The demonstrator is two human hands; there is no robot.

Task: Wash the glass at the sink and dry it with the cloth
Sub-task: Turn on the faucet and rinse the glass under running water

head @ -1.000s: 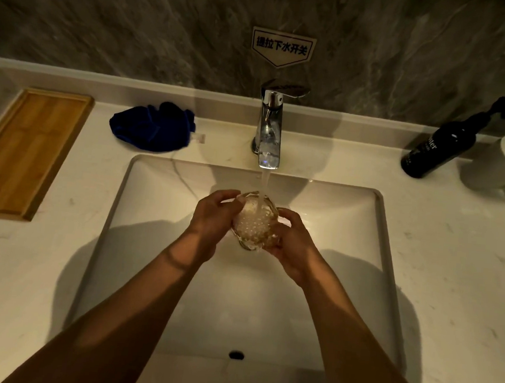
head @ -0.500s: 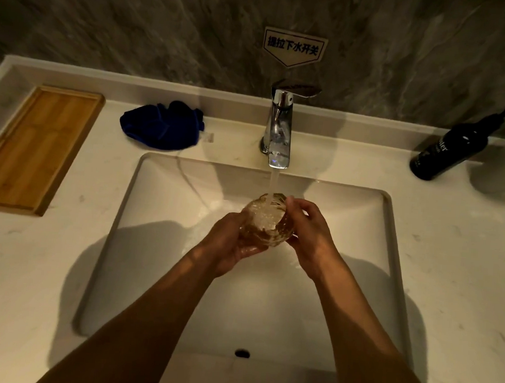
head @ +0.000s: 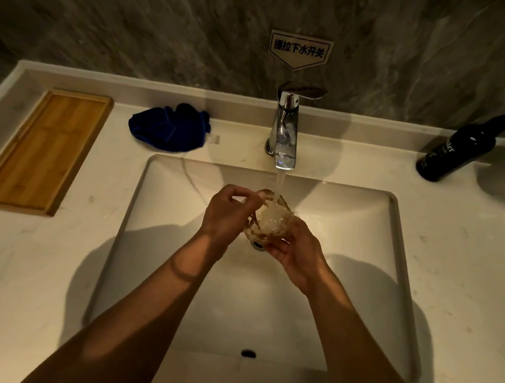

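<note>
clear glass (head: 270,220) under running tap, blue cloth (head: 168,130) crumpled

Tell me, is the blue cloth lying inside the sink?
No, the blue cloth lies on the counter behind the sink.

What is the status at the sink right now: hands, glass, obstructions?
Left hand and right hand both on the glass. Glass under running faucet, over the basin. Blue cloth waits unused. Nothing in the way.
</note>
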